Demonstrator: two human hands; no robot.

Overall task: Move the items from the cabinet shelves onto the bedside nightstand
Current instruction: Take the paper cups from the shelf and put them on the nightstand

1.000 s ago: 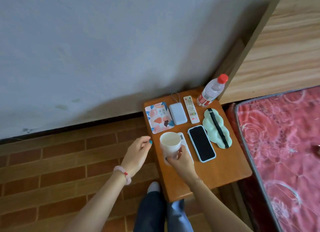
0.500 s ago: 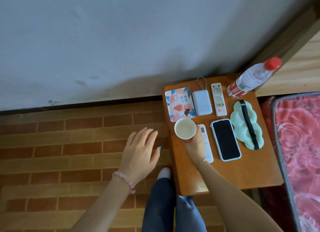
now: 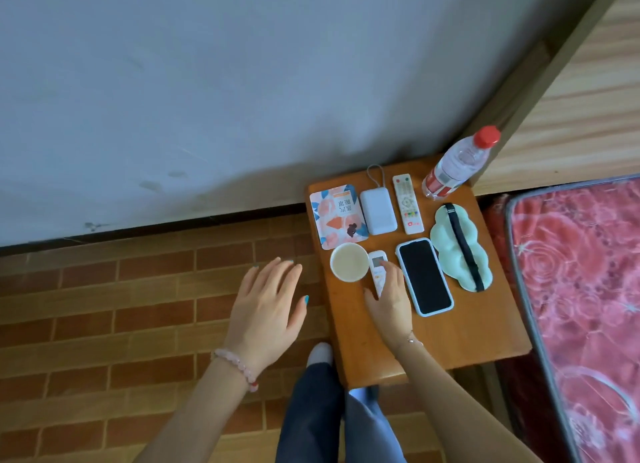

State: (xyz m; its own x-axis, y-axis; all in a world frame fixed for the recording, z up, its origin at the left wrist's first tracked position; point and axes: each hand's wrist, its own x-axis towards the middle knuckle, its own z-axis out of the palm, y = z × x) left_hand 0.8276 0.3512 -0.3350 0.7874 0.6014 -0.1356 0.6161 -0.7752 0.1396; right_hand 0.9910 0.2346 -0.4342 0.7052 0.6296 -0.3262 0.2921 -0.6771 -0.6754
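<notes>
The left hand (image 3: 268,310) hovers over the brick-pattern floor (image 3: 104,306), just beside the left edge of the nightstand (image 3: 450,331). Its fingers are straight and spread, and it holds nothing. The nightstand has a smooth, glossy orange-brown wooden top with rounded corners.

At its far left corner lies a flat packet (image 3: 337,216), printed with peach and blue shapes. Just in front of the packet stands a white cup (image 3: 349,267), round and upright, pale cream inside. Just right of the cup lies a small white remote (image 3: 376,265) with a grey screen. The right hand (image 3: 389,300) rests flat on this remote with extended fingers. Its thumb points toward the cup but is apart from it, so this hand grips nothing.

Behind the hand lie a white power bank (image 3: 378,211) with rounded corners and a thin cord loop, and a long white remote (image 3: 408,204) with coloured buttons. Just right of the hand lies a phone (image 3: 425,277), black glass in a pale blue case. A clear plastic bottle (image 3: 457,164) with a red cap stands at the far right corner. Near it lies a soft mint-green eye mask (image 3: 460,248), cloud-shaped, with a black strap across it. A red patterned mattress (image 3: 581,289) is at the right.
</notes>
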